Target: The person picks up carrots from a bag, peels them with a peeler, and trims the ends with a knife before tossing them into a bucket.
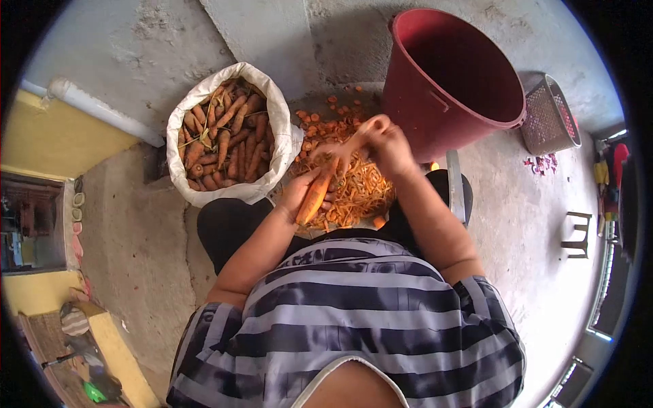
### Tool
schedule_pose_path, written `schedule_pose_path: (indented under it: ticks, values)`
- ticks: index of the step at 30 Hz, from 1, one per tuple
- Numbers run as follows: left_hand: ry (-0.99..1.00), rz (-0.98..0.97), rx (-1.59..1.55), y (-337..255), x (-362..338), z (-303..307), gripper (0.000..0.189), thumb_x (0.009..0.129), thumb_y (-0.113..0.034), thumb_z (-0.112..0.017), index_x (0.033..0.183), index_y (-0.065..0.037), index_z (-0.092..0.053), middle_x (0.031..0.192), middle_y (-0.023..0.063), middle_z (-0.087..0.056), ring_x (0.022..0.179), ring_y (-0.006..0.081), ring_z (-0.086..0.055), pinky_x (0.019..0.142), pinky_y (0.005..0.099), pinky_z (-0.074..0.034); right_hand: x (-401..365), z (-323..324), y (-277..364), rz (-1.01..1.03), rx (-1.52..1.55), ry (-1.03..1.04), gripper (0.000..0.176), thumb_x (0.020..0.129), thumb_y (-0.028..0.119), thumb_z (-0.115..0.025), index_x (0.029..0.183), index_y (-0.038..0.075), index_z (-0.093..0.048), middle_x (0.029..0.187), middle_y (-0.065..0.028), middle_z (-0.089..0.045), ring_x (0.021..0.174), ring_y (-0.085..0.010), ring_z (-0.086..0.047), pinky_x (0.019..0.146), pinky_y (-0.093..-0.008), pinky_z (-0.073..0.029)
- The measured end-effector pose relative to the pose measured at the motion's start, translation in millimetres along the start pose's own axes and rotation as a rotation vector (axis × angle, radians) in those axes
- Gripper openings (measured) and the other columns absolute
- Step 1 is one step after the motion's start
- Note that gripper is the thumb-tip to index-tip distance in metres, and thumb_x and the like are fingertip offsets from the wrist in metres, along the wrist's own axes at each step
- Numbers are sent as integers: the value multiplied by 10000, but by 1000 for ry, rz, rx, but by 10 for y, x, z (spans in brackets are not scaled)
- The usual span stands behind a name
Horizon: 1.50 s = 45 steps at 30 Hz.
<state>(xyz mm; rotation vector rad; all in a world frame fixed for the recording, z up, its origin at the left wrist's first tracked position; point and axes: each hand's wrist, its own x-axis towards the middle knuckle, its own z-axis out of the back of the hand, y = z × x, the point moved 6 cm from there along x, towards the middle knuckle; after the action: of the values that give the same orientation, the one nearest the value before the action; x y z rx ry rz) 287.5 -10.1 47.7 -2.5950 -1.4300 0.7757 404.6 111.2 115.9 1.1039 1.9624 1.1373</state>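
My left hand (296, 194) is closed around an orange carrot (313, 202), which slants over my lap with its far end pointing up and away. Beyond that end, my right hand (389, 144) is raised with curled fingers, blurred by motion. Whatever it grips cannot be made out. Under both hands lies a heap of carrot peelings (362, 189) on the floor between my knees. Cut carrot pieces (320, 129) are scattered at the heap's far side.
A white sack (284, 112) full of unpeeled carrots (235, 136) stands at left. A large red bucket (415, 102) is at the far right, beside a perforated basket (544, 122). A wall (272, 41) rises behind, and a small stool (578, 234) stands further right.
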Motion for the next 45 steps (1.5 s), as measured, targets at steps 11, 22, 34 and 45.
schedule_pose_path:
  ticks: [11, 22, 34, 45]
  values:
    - [44, 89, -47, 107, -38, -52, 301, 903, -340, -400, 1093, -111, -442, 786, 45, -441, 661, 131, -428, 550, 227, -384, 502, 1134, -282, -45, -288, -398, 82, 828, 79, -574, 809, 45, -501, 744, -89, -555, 581, -141, -556, 458, -265, -445]
    - [-61, -250, 497, -101, 8, 5, 351, 877, -265, -455, 1053, 32, -518, 785, 98, -563, 619, 149, -549, 534, 218, -469, -402, -525, -344, -282, 136, 325, 111, 823, 79, -571, 842, 46, -467, 679, -107, -584, 473, -152, -555, 402, -263, -460]
    - [-32, 13, -35, 23, 47, 242, 322, 869, -345, -463, 1050, -78, -475, 781, 75, -487, 622, 160, -483, 523, 240, -418, 146, 174, -51, 31, -120, -68, 116, 812, 77, -590, 827, 30, -485, 687, -89, -548, 521, -163, -551, 415, -242, -454]
    - [112, -78, -44, -9, 146, 150, 345, 866, -225, -455, 1087, 38, -482, 828, 132, -573, 686, 179, -605, 575, 271, -535, -59, -337, -573, -380, 197, 352, 175, 803, 145, -619, 847, 52, -478, 660, -97, -585, 444, -141, -530, 407, -222, -439]
